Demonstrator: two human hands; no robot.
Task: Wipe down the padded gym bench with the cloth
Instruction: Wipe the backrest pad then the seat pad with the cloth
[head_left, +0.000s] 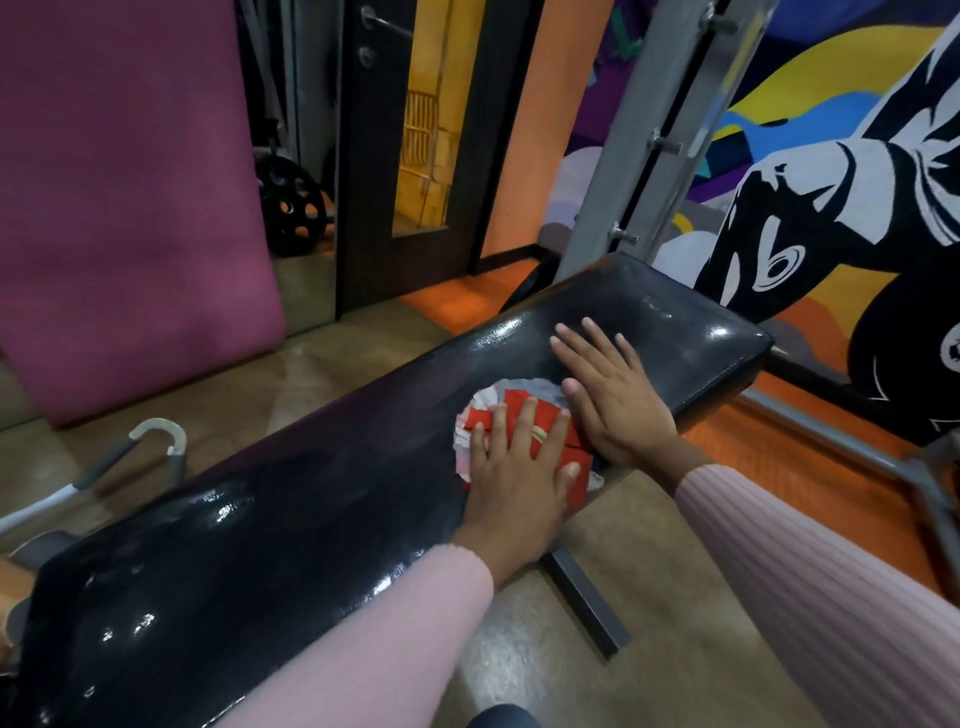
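A long black padded bench (291, 509) runs from the lower left to the upper right of the head view, its shiny surface catching the light. A red and white cloth (511, 402) lies bunched on the pad near its right part. My left hand (514, 478) presses flat on the cloth with its fingers spread and straight. Just beside it, my right hand (613, 395) lies flat on the bare pad, thumb side against the cloth's far edge. Both arms wear pink sleeves.
A magenta mat (130, 208) leans against the left wall. A black weight plate (291, 205) stands by a dark door (374, 156). A grey rack upright (660, 130) rises behind the bench's far end. A painted mural wall (831, 182) fills the right. The bench's metal foot (587, 603) crosses the floor.
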